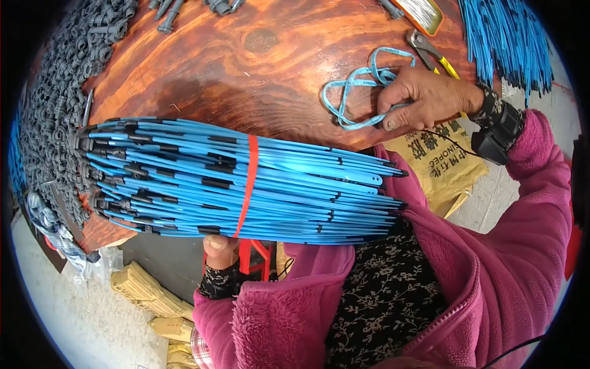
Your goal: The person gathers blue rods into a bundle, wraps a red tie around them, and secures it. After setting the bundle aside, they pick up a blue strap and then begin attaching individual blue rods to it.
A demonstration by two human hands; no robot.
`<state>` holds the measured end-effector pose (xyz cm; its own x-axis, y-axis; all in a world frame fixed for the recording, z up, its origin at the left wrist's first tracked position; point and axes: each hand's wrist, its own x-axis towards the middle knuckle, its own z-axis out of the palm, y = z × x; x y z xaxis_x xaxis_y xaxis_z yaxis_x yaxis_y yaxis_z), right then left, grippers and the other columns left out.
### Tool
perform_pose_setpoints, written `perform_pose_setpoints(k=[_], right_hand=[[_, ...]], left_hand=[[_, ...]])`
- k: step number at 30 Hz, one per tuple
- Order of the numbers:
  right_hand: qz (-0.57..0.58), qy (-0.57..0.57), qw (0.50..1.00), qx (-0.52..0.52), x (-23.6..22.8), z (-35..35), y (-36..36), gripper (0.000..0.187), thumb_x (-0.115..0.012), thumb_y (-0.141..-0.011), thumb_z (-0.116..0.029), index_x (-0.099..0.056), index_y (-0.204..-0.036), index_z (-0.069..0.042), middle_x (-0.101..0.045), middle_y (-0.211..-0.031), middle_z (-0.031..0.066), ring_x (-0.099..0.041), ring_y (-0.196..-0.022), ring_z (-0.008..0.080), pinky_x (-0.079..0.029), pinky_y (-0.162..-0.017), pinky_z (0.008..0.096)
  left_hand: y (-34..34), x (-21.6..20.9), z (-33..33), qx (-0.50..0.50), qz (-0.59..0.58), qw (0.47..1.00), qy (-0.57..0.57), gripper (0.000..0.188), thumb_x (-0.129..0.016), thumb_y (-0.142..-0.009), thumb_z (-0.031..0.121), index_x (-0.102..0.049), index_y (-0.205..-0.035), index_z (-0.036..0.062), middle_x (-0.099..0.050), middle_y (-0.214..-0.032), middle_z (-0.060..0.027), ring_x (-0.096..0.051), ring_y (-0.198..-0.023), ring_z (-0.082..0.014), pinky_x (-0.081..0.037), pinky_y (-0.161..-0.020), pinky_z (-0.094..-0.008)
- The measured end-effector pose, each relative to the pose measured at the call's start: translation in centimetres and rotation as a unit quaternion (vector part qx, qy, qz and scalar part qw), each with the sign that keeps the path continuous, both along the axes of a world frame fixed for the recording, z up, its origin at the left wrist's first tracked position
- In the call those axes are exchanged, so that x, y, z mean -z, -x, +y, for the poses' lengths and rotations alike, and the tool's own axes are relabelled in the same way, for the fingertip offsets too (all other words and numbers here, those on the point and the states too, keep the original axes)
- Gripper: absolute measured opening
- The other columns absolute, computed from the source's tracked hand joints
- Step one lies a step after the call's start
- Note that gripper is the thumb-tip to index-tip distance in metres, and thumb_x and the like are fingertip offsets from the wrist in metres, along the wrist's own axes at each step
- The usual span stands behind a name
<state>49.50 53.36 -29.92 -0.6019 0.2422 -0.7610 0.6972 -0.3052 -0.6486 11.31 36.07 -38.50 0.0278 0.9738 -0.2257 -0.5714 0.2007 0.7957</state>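
Note:
A thick bundle of blue cables (pixel 295 184) with black sleeves and tips lies across my front, a red band (pixel 249 178) round its middle. Dark grey connector ends sit at its left. My left hand (pixel 218 249) supports the bundle at its near side; the thumb shows against the edge and the other fingers are hidden beneath. Up at the right, my right hand (pixel 424 98) pinches a light blue cord (pixel 350 86) between thumb and fingers. Loose loops of that cord lie on the wooden table (pixel 246 80).
Pliers with yellow handles (pixel 430 52) lie just beyond my right hand, near a tray of thin pins (pixel 424 13). Grey plastic fittings (pixel 61 111) are heaped at the left. More blue cables (pixel 507 43) hang over the far right edge. A yellow sack (pixel 442 163) is below the table.

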Motion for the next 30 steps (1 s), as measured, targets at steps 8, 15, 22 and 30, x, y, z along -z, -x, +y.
perform_pose_setpoints(k=[8, 15, 22, 30], right_hand=[[0.026, -0.142, 0.989, 0.044, -2.4, -6.7, -1.4, 0.024, -0.064, -0.093, -0.028, -0.063, -0.084, -0.006, -0.048, -0.055, -0.0041, -0.042, -0.044, 0.0021, -0.032, -0.041, 0.0212], [0.149, -0.268, 0.944, 0.119, -0.7, -11.6, -6.5, 0.025, -0.059, -0.095, -0.028, -0.06, -0.083, -0.006, -0.052, -0.06, -0.0038, -0.042, -0.045, 0.0014, -0.031, -0.041, 0.0192], [0.209, -0.329, 0.906, 0.166, -2.1, -18.0, -13.8, 0.025, -0.058, -0.094, -0.028, -0.064, -0.085, -0.005, -0.055, -0.063, -0.0027, -0.046, -0.053, 0.0048, -0.036, -0.049, 0.0214], [0.207, -0.308, 0.908, 0.192, 3.0, -25.9, -24.7, 0.027, -0.058, -0.095, -0.031, -0.065, -0.096, -0.005, -0.049, -0.062, -0.005, -0.042, -0.054, 0.002, -0.033, -0.048, 0.0211]], left_hand=[[-0.6, 0.4, -4.8, 0.097, -0.053, 0.992, -0.057, 0.092, -0.071, -0.075, 0.055, -0.036, -0.143, 0.0031, -0.05, -0.136, -0.0128, -0.051, -0.122, -0.0333, -0.043, -0.103, -0.0483], [-8.6, -0.7, -13.3, 0.048, 0.111, 0.988, -0.095, 0.084, -0.08, -0.073, 0.039, -0.043, -0.138, 0.0006, -0.057, -0.125, -0.0126, -0.059, -0.11, -0.0305, -0.05, -0.095, -0.0439], [-15.8, -5.8, -19.8, 0.209, 0.284, 0.933, -0.077, 0.088, -0.089, -0.061, 0.018, -0.044, -0.134, -0.0015, -0.057, -0.127, -0.0097, -0.058, -0.109, -0.0248, -0.048, -0.095, -0.0384], [-21.7, -7.8, -20.0, 0.398, 0.474, 0.785, -0.035, 0.1, -0.089, -0.055, 0.022, -0.04, -0.137, -0.0037, -0.057, -0.126, -0.0112, -0.057, -0.111, -0.0207, -0.046, -0.096, -0.0353]])
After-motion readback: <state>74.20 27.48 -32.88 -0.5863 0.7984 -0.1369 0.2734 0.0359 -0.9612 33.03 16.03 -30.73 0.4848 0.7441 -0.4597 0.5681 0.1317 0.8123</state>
